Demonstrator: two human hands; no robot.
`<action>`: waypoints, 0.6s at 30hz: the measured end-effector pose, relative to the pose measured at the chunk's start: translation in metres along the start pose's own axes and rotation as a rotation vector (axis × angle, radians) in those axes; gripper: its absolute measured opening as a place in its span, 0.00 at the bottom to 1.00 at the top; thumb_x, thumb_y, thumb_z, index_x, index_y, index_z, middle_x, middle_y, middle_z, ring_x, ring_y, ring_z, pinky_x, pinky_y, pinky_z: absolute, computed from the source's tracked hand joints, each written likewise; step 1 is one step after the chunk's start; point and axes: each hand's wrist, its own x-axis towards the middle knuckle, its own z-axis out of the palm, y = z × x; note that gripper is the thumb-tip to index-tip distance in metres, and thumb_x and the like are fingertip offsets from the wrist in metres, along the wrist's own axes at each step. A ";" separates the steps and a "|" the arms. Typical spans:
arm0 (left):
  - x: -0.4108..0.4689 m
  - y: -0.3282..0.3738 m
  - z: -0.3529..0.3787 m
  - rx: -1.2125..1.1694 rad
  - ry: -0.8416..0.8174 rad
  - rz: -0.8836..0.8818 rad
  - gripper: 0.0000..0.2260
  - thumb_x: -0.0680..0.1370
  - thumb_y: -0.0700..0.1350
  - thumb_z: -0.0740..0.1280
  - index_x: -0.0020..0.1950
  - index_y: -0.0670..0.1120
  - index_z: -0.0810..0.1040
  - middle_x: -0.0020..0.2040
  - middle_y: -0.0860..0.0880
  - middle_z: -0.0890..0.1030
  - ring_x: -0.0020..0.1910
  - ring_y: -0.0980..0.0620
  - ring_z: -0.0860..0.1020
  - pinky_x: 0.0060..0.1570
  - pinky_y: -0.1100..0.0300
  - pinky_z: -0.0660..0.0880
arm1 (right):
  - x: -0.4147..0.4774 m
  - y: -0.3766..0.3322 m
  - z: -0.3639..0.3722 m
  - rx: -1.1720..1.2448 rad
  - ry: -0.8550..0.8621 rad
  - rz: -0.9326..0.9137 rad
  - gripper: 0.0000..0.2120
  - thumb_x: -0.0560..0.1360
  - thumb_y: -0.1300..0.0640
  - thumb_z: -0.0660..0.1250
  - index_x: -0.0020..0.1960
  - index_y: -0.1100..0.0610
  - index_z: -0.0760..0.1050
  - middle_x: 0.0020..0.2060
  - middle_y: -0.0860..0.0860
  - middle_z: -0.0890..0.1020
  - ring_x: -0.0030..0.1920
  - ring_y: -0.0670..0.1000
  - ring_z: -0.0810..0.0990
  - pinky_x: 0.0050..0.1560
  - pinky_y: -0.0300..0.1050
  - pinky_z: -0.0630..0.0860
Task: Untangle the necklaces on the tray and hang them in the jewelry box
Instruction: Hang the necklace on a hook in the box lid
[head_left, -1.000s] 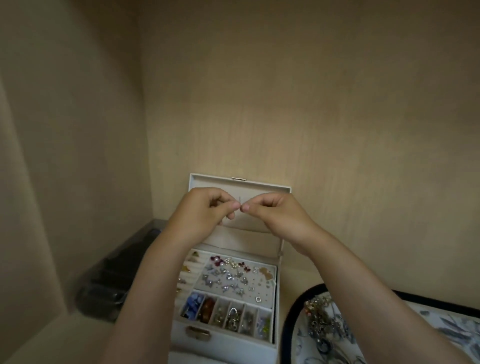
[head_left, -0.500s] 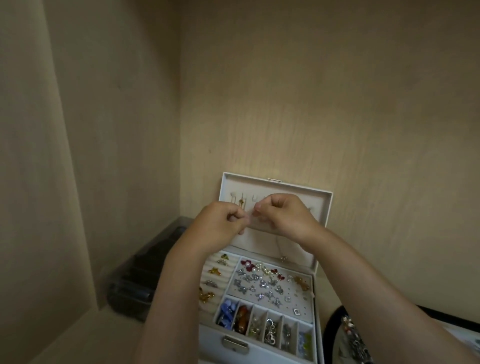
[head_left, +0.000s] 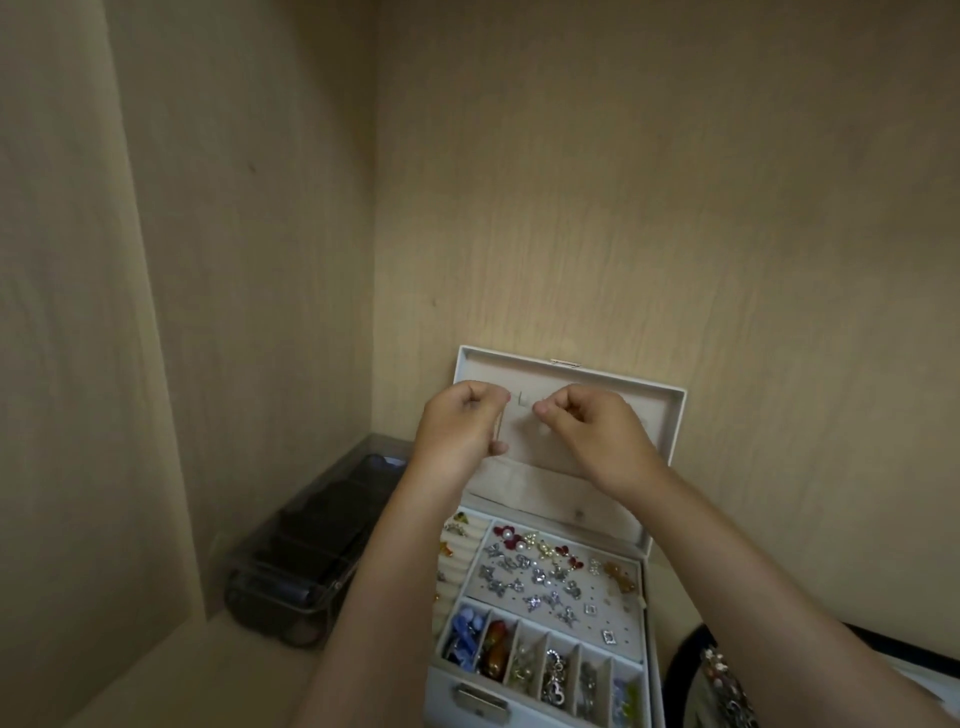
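Left hand: your left hand (head_left: 460, 423) is up at the open lid (head_left: 670, 410), fingers curled shut in a pinch; whatever they pinch is too fine to see.
Right hand: your right hand (head_left: 589, 428) sits just beside it, also pinched shut, with a small gap between the two fists.
Why held so: both pinches face the little hook (head_left: 523, 413) in that gap, so I judge you are holding a fine chain taut to loop it over.
Necklace: I cannot make out the chain itself; a faint line shows below your left thumb, nothing surer.
Box: the box (head_left: 540, 691) stands open before you, its lid upright against the back wall, so hooked pieces would hang free.
Box contents: earrings on the pad, beads and charms in the front compartments.
Tray: the tray (head_left: 680, 660) peeks in at lower right, a tangle (head_left: 727, 686) of necklaces on it.
Progress: more untangling looks ahead.
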 end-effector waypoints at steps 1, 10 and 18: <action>0.004 -0.002 0.001 0.111 0.051 0.044 0.06 0.80 0.45 0.67 0.47 0.45 0.81 0.35 0.53 0.77 0.32 0.57 0.75 0.37 0.63 0.76 | 0.000 0.002 0.000 -0.088 0.056 -0.018 0.09 0.79 0.49 0.68 0.43 0.52 0.81 0.34 0.44 0.81 0.36 0.42 0.77 0.37 0.39 0.70; 0.024 -0.005 0.010 0.458 0.243 0.153 0.09 0.76 0.53 0.71 0.41 0.49 0.83 0.39 0.57 0.82 0.40 0.60 0.79 0.37 0.65 0.71 | 0.004 -0.007 0.021 -0.405 0.487 -0.032 0.11 0.78 0.46 0.69 0.43 0.53 0.79 0.34 0.48 0.82 0.36 0.51 0.79 0.33 0.43 0.66; 0.023 -0.008 0.010 0.693 0.222 0.139 0.17 0.77 0.53 0.69 0.31 0.47 0.76 0.30 0.53 0.78 0.33 0.52 0.79 0.33 0.61 0.71 | 0.002 -0.005 0.025 -0.504 0.450 -0.045 0.10 0.77 0.48 0.68 0.40 0.53 0.78 0.33 0.47 0.81 0.34 0.49 0.75 0.34 0.44 0.70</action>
